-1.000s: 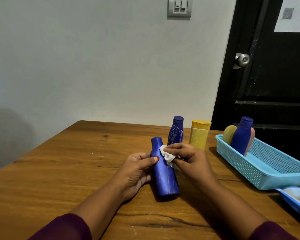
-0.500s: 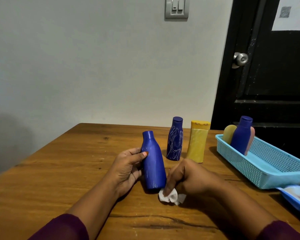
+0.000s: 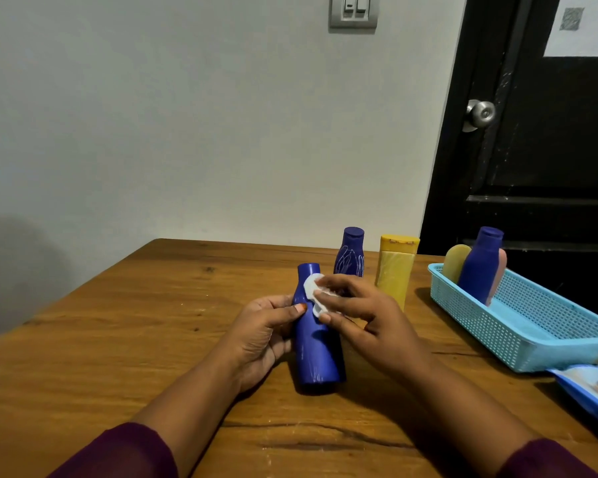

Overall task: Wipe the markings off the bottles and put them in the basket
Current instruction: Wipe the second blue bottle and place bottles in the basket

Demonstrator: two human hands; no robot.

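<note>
Straight ahead, the pale wall (image 3: 187, 132) fills most of my feed, with a black door (image 3: 549, 150) at the far right. Below them the wooden table (image 3: 118, 339) spreads from the near edge to the wall. At its right a light blue basket (image 3: 470, 315) sits at an angle. A dark blue bottle (image 3: 480, 267) leans in the basket's far end between a yellowish piece (image 3: 455, 260) and a pink one (image 3: 502, 270); I cannot tell what those two are. A blue packet (image 3: 587, 388) lies just near of the basket, cut off by the right edge.

Near the middle of the table is the blue bottle (image 3: 318, 357), base down towards me and neck leaning away, with faint white streaks low on its body. My view does not show whether the base rests fully on the wood. The left hand (image 3: 263, 336) grips the bottle from the left, thumb across its front and fingers curled behind. The right hand (image 3: 370, 319) has its fingers (image 3: 339, 282) and thumb closed in a pinch on a white wipe (image 3: 313, 288), held against the bottle's neck and shoulder.

Beyond the hands stand a marked bottle (image 3: 350, 257), dark blue with white scribbles, and just right of it a yellow bottle (image 3: 394, 270), both upright and apart from the basket. A grey light switch (image 3: 353, 10) is high on the wall, and a metal knob (image 3: 481, 113) is on the door.
</note>
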